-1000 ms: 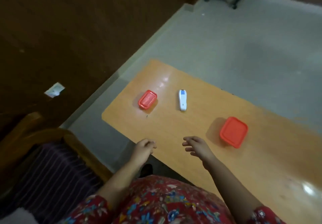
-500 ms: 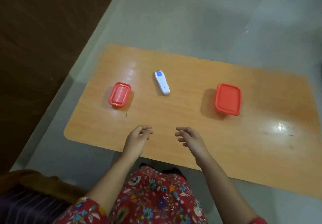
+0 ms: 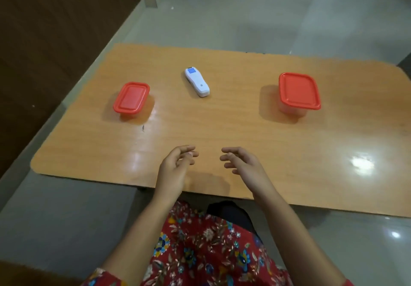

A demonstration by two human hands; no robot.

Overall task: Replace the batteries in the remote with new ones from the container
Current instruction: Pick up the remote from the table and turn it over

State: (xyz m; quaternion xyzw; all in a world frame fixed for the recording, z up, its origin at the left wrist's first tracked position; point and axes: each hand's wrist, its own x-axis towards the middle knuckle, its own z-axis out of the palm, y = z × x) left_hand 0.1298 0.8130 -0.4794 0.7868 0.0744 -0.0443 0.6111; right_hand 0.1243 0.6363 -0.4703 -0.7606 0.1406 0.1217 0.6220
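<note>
The view has swung square onto the table point(image 3: 222, 130); both hands, left hand point(image 3: 175, 168) and right hand point(image 3: 242, 163), hover empty, fingers loosely curled. The remote point(image 3: 197, 82) lies mid-table between the small container point(image 3: 131, 97) and large container point(image 3: 299, 91): reach straight forward, grip its sides

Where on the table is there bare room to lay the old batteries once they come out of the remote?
Bare wood lies between the remote and both hands, left hand and right hand. More lies right of the larger container, toward the table edge. Another gap separates the smaller container from the remote. Nowhere is crowded.
</note>
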